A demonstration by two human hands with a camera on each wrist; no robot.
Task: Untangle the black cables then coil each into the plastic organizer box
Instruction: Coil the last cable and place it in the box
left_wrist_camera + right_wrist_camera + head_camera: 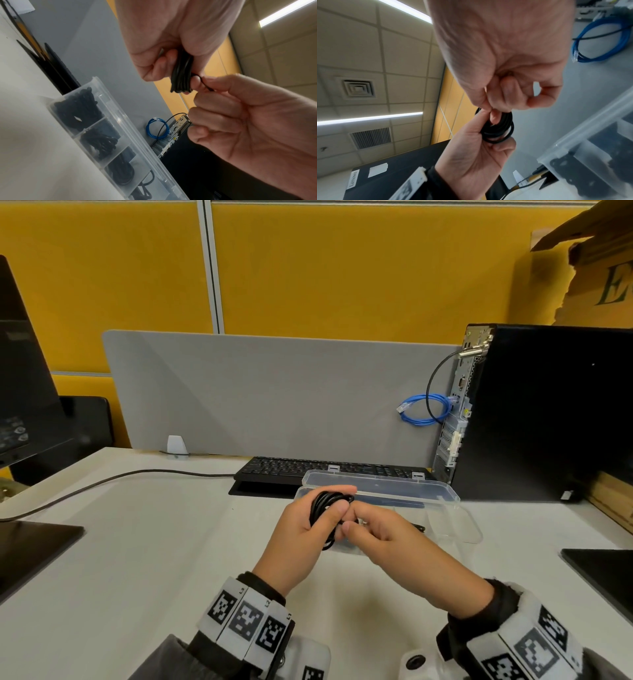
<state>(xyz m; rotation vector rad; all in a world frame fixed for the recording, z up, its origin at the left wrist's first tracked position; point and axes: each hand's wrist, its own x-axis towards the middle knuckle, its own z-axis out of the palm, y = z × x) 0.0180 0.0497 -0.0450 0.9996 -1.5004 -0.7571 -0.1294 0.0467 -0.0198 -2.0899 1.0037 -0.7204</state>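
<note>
Left hand [301,525] grips a coiled black cable [325,508], fingers curled round the loops, held above the desk [154,542] just in front of the organizer box [455,522]. Right hand [383,535], touching the coil, pinches the cable's thin loose end [205,84] between thumb and forefinger. The box stands lid open (left-wrist view: compartments already hold black cables [80,106]). Keyboard [308,469] lies behind the box.
</note>
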